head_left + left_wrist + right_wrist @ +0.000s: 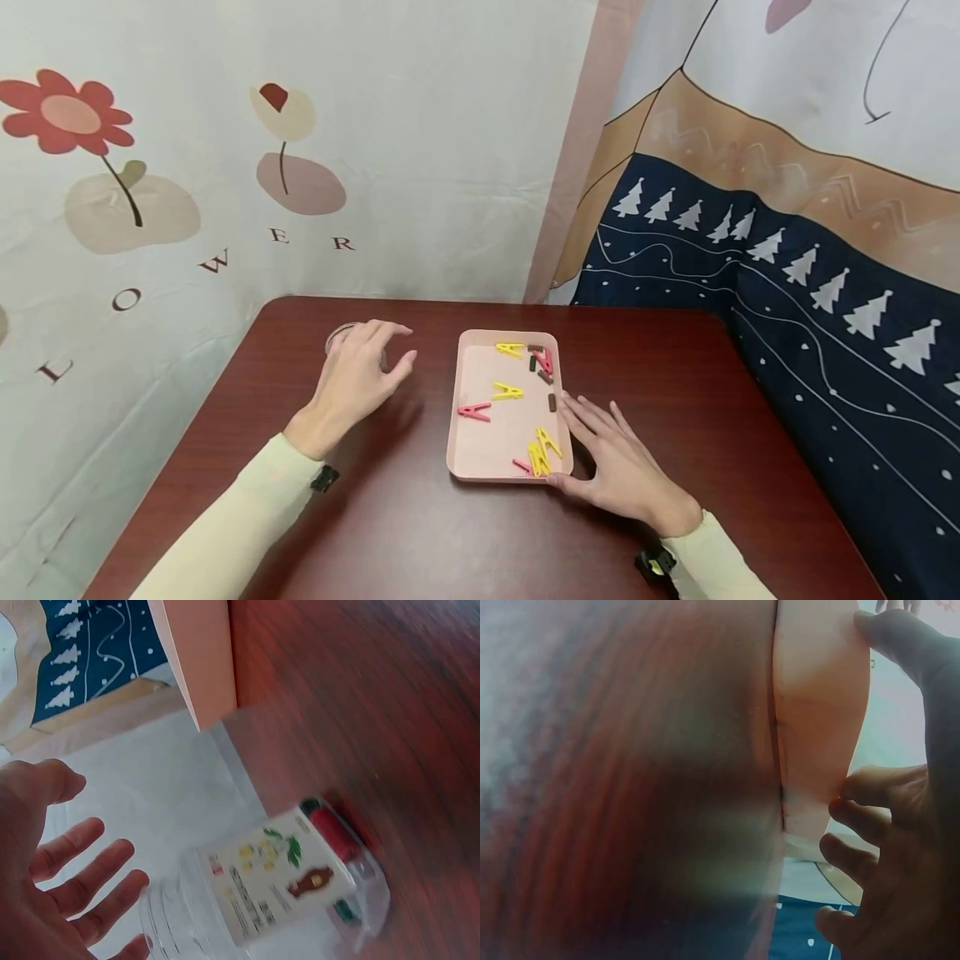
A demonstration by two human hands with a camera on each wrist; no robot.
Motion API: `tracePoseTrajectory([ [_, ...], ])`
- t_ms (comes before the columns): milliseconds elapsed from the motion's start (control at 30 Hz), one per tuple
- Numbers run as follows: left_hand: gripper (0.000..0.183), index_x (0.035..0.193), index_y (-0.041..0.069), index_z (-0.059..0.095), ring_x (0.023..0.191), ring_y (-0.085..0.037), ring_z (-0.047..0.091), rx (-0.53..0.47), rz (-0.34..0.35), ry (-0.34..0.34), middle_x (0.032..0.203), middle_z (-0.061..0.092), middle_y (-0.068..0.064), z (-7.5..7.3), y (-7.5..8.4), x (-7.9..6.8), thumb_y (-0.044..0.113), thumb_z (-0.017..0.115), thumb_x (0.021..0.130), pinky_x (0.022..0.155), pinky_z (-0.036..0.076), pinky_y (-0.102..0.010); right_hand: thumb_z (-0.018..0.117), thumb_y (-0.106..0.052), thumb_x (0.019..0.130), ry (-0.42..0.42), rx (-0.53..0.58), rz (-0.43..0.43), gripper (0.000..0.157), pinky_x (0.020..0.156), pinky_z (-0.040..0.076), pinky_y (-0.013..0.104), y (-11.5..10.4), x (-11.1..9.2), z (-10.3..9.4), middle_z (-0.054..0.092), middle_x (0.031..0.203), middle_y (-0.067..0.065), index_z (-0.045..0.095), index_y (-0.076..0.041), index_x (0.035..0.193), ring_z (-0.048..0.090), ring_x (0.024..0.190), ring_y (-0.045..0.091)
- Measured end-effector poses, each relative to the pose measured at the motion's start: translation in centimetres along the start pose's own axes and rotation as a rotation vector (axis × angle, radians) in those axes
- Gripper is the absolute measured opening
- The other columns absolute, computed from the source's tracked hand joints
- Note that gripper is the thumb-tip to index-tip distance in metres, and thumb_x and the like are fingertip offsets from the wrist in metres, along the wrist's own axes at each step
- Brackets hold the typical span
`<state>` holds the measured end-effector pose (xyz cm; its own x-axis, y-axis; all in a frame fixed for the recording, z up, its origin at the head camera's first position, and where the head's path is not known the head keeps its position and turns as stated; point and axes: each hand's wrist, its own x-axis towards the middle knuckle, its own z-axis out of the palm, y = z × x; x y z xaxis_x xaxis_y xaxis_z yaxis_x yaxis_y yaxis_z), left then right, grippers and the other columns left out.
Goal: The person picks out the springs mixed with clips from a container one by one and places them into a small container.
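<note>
My left hand [360, 367] is at the table's left with its thumb and fingers spread, nothing between them. Behind it a clear jar [339, 333] is mostly hidden. In the left wrist view the labelled jar [277, 877] lies close to the fingertips, with red and dark green pieces inside. My right hand [618, 462] rests against the right side of a pink tray [480, 450], thumb at its near corner and fingers along its edge. The tray holds several yellow clothespins [507, 390], red clothespins [474, 412] and small dark pieces [552, 403].
The tray stands mid-table on a dark red-brown wooden table [390, 533]. A pale curtain [450, 167] with flower prints hangs behind the table. To the right is a navy cloth [750, 283] with white trees. Each wrist wears a black strap device [325, 478].
</note>
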<state>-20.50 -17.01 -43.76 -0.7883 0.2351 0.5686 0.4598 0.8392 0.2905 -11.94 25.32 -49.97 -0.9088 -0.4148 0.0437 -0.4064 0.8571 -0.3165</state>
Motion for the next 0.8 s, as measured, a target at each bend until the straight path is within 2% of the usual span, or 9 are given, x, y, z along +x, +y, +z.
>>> tracePoseTrajectory([
  [167,0.034,0.132,0.014,0.081,0.117,-0.039,0.078,0.009,0.032,-0.063,0.126,0.083,-0.011,1.0,1.3,0.0,0.029,0.087,0.102,0.105,0.058,-0.066,0.079,-0.082,0.094,-0.012,0.007,0.013,0.115,0.142,0.027,0.076,0.0,0.1,0.0,0.038,0.192,0.001,0.039,-0.023,0.183,0.04,0.177,0.037],
  [300,0.037,0.134,0.015,0.08,0.12,-0.039,0.077,0.005,0.054,-0.14,0.13,0.083,-0.01,1.7,2.2,0.0,0.034,0.087,0.103,0.108,0.057,-0.064,0.078,-0.084,0.094,-0.021,0.008,0.018,0.115,0.143,0.027,0.075,-0.1,0.2,0.0,0.037,0.192,0.0,0.039,-0.023,0.183,0.039,0.178,0.036],
  [500,0.038,0.136,0.016,0.079,0.134,-0.039,0.075,0.006,0.091,-0.229,0.134,0.082,-0.007,2.7,3.7,0.4,0.036,0.085,0.104,0.118,0.055,-0.066,0.076,-0.085,0.095,-0.023,0.006,0.014,0.114,0.143,0.026,0.077,-0.1,0.2,-0.2,0.037,0.192,-0.001,0.04,-0.022,0.182,0.038,0.178,0.037],
  [800,0.039,0.137,0.016,0.079,0.131,-0.031,0.076,-0.005,0.151,-0.307,0.134,0.082,-0.006,3.9,5.9,1.7,0.038,0.083,0.106,0.123,0.053,-0.065,0.076,-0.084,0.096,-0.028,-0.007,0.011,0.111,0.142,0.026,0.077,-0.1,0.1,-0.3,0.036,0.193,-0.001,0.044,-0.02,0.181,0.037,0.179,0.036],
])
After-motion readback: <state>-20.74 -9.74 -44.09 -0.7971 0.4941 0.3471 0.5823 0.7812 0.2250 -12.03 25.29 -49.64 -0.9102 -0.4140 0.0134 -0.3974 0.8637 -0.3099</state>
